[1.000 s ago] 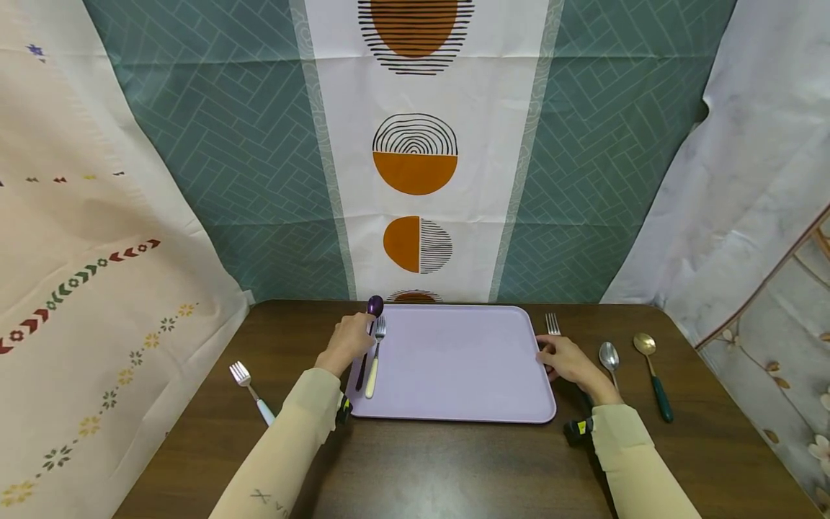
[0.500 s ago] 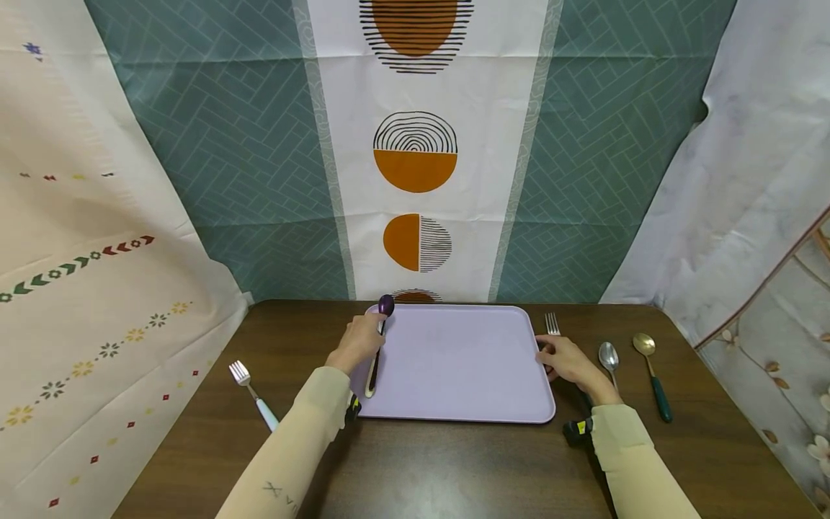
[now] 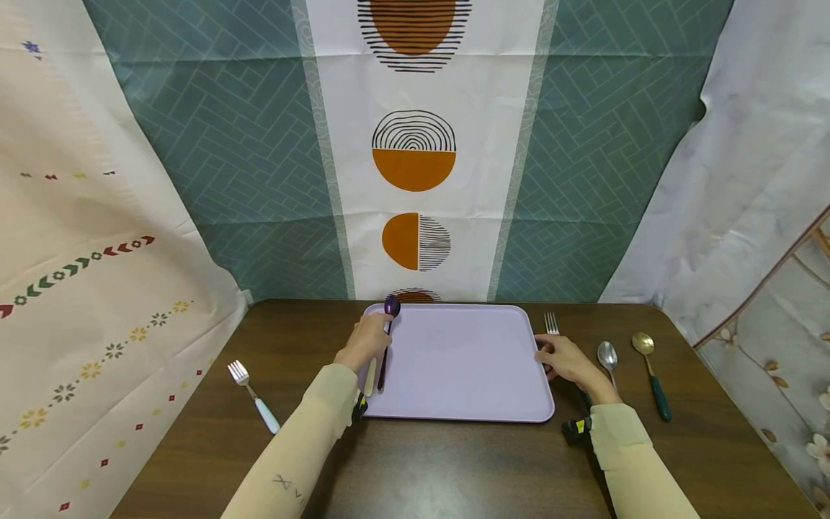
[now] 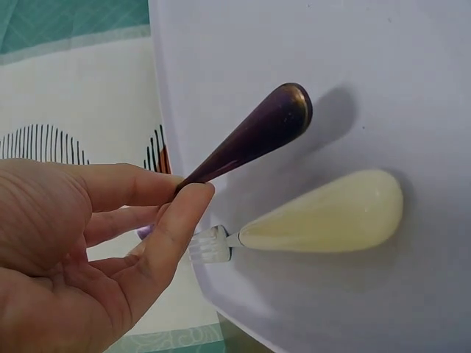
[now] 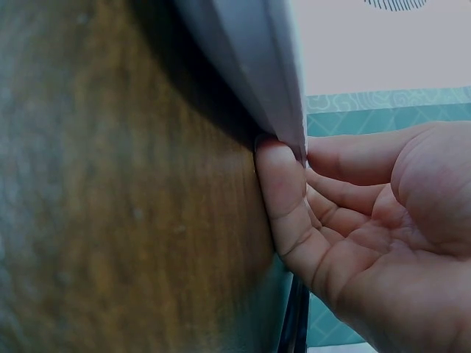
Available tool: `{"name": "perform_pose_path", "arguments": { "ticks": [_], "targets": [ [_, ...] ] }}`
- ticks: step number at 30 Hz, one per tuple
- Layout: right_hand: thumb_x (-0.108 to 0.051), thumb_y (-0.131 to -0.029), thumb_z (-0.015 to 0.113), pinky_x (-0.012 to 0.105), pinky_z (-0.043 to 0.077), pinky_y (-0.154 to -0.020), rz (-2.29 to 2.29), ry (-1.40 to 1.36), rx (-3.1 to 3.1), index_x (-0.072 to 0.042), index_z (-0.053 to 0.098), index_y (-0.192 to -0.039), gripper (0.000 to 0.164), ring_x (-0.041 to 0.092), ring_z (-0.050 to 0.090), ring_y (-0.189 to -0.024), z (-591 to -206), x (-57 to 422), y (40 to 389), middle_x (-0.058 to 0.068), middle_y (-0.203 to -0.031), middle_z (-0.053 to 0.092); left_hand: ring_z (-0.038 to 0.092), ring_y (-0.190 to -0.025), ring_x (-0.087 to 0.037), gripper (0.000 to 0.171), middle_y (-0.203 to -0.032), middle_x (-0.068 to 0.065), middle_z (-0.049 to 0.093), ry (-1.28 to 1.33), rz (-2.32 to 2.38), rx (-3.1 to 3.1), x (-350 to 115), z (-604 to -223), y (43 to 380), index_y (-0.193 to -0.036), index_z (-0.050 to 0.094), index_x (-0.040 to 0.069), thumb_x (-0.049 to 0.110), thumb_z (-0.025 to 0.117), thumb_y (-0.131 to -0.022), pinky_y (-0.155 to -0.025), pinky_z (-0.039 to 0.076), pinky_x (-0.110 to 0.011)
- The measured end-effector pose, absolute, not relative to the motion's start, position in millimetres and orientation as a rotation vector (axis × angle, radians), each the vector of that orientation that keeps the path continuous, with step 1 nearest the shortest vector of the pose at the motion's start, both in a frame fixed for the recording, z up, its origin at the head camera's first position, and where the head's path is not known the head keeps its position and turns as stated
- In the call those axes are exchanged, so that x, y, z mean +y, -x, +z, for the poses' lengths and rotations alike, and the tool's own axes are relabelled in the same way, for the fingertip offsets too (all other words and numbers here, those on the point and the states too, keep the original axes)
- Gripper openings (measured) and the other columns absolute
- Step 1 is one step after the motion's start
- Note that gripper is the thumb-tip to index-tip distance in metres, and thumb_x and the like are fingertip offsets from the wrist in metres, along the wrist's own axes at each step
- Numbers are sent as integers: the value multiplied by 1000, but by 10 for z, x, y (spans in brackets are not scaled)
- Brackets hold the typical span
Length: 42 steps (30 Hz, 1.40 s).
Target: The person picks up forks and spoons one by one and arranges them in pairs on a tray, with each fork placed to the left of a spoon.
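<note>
Between thumb and fingers, my left hand (image 3: 365, 344) pinches a dark purple spoon (image 4: 257, 136) by its narrow neck. The spoon's bowl points toward the back, and its handle casts a shadow on the lilac tray (image 3: 467, 360). A fork with a cream handle (image 4: 324, 217) lies on the tray's left side, partly covered by the left hand in the head view. At the tray's right edge, my right hand (image 3: 565, 359) grips the rim. In the right wrist view, thumb and fingers (image 5: 283, 184) hold the rim from both sides.
To the left on the wooden table (image 3: 454, 468) lies a fork with a pale blue handle (image 3: 266, 416). Right of the tray are a fork (image 3: 551, 323) partly behind the right hand, a silver spoon (image 3: 607, 353), and a gold spoon with a green handle (image 3: 660, 396). Patterned cloth hangs behind.
My left hand has moved right with the purple spoon, from left of the cream-handled fork, across it, to its right. My right hand has stayed on the tray's rim.
</note>
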State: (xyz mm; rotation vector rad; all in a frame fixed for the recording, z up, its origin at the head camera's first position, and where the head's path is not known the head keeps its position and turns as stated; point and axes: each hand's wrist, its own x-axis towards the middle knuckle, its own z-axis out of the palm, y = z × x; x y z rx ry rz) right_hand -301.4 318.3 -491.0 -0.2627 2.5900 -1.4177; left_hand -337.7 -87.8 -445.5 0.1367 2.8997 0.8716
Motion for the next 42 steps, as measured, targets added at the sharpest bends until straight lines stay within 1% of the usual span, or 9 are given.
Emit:
{"name": "perform_pose_path", "arguments": {
  "ticks": [3,8,10,13,15,18,25,34,42],
  "targets": [
    [4,-100,53,38,62,-61,-1427,263,2581,24,37,-144,51,22,62,-71,-4908,3183,3017,19,-93,58,65,-49,-23,55,-61,-5,67,-137,860,2883,-864,-4456,3389,-147,57,4,-5,60,-93,-39,42,-22],
    [3,-100,53,39,62,-61,-1428,244,2574,24,37,-145,51,22,62,-72,-4907,3180,3018,19,-93,58,65,-57,-24,54,-58,-5,66,-162,836,2908,-839,-4485,3396,-145,59,3,-5,59,-91,-44,44,-24],
    [3,-100,54,39,62,-61,-1428,236,2573,23,37,-145,52,22,61,-72,-4902,3181,3016,19,-93,58,66,-63,-26,54,-67,-9,70,-177,823,2933,-827,-4506,3402,-143,61,2,-5,60,-89,-46,47,-25],
    [2,-101,54,39,62,-61,-1420,234,2578,23,37,-145,52,22,61,-72,-4895,3180,3011,19,-93,58,68,-73,-27,53,-92,-17,74,-185,798,2956,-812,-4537,3411,-141,63,2,-6,60,-88,-49,49,-26],
    [2,-101,54,38,62,-61,-1418,233,2579,23,37,-145,52,22,61,-71,-4893,3175,3008,18,-93,58,70,-74,-28,53,-108,-22,72,-184,789,2959,-804,-4551,3412,-140,63,2,-6,61,-88,-48,51,-26],
    [3,-100,54,38,62,-61,-1416,234,2579,23,38,-145,52,22,61,-71,-4890,3169,3004,18,-92,58,70,-73,-26,53,-120,-25,69,-188,779,2959,-796,-4558,3403,-140,63,2,-6,61,-88,-51,52,-25],
    [3,-101,54,39,63,-61,-1419,240,2578,23,38,-145,51,22,63,-72,-4864,3153,3000,18,-92,58,63,-46,-14,51,-105,-24,72,-181,789,2941,-782,-4565,3383,-139,64,0,-5,60,-88,-50,50,-23],
    [4,-101,54,38,63,-61,-1421,250,2575,23,38,-145,51,22,64,-71,-4875,3156,3026,18,-91,58,63,-47,-13,51,-119,-24,69,-176,769,2933,-761,-4556,3380,-139,64,-1,-7,59,-88,-47,49,-22],
    [3,-100,54,38,62,-61,-1415,260,2577,23,38,-145,51,23,64,-71,-4877,3170,3050,18,-92,59,62,-53,-18,46,-99,-19,70,-194,725,2938,-748,-4549,3384,-134,66,-1,-7,60,-89,-45,47,-24]
  ]
}}
